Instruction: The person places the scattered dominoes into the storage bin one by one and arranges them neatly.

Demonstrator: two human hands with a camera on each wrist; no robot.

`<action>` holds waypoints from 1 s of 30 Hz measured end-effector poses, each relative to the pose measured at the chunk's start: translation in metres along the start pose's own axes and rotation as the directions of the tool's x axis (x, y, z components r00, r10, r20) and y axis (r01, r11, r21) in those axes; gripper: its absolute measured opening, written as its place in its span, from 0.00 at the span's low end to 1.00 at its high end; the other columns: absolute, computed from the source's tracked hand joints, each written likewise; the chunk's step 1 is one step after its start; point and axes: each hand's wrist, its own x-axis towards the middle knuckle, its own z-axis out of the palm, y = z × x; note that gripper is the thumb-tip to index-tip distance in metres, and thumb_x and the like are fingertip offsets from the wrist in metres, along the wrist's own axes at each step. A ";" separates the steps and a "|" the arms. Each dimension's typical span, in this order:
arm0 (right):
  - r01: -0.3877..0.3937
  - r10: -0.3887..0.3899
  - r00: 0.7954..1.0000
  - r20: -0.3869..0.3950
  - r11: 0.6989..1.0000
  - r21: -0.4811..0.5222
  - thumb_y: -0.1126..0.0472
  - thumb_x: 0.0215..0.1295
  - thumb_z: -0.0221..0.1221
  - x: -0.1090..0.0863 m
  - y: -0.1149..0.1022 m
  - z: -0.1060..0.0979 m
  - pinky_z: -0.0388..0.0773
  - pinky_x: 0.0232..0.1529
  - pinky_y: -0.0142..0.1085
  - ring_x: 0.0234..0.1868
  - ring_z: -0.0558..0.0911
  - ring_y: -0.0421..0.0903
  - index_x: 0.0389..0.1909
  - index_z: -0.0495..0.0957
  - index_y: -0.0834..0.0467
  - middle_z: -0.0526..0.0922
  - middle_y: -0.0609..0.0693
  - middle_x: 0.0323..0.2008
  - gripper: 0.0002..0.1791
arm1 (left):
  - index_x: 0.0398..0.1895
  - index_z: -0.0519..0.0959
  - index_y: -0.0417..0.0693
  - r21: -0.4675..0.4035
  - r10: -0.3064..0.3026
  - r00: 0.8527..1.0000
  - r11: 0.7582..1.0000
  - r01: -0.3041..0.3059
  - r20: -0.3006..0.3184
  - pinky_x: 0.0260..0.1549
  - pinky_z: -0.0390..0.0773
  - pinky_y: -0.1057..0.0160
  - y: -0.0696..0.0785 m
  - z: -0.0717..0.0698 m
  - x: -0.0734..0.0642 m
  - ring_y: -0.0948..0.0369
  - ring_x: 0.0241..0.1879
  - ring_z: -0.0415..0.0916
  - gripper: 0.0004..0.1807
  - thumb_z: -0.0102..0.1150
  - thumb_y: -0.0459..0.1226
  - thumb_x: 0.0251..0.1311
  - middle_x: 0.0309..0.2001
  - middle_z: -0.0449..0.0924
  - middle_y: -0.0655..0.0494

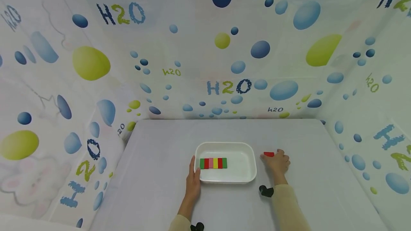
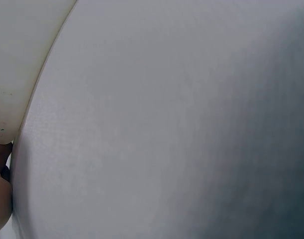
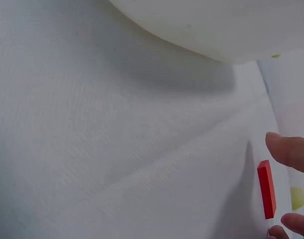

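A white tray (image 1: 240, 172) stands on the table, with a row of blocks (image 1: 213, 163) in green, red, pink and yellow lying along its left part. My left hand (image 1: 193, 181) holds the tray at its left side, thumb by the rim and fingers along the outer wall. In the left wrist view only a bit of that hand (image 2: 0, 199) shows below the tray wall (image 2: 22, 64). Right of the tray, my right hand (image 1: 278, 163) is beside a red block (image 1: 268, 154). The right wrist view shows this block (image 3: 266, 189) between spread thumb and fingers, with gaps on both sides.
A white cloth covers the table (image 1: 154, 174). Behind it hangs a white backdrop (image 1: 192, 45) printed with blue and green ovals and H2O lettering. Black pieces (image 1: 266, 191) sit by both wrists.
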 end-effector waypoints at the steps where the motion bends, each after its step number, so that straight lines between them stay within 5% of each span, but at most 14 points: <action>1: -0.002 0.002 1.000 -0.006 1.000 0.007 0.53 0.57 0.65 -0.001 0.000 0.001 0.60 0.60 0.65 0.61 0.57 0.72 0.68 0.53 0.72 0.58 0.77 0.60 0.46 | 0.78 0.48 0.61 -0.001 -0.001 1.000 1.000 0.001 0.000 0.67 0.60 0.36 0.000 0.000 0.000 0.46 0.74 0.53 0.31 0.39 0.41 0.75 0.76 0.54 0.50; 30: -0.001 0.014 0.973 -0.229 0.999 0.053 0.54 0.55 0.66 -0.002 0.004 0.022 0.60 0.57 0.59 0.57 0.62 0.68 0.52 0.68 0.74 0.64 0.74 0.55 0.33 | 0.78 0.47 0.65 0.001 0.001 1.000 1.000 -0.001 0.001 0.66 0.62 0.36 -0.003 0.000 0.001 0.47 0.75 0.53 0.32 0.41 0.42 0.74 0.77 0.53 0.51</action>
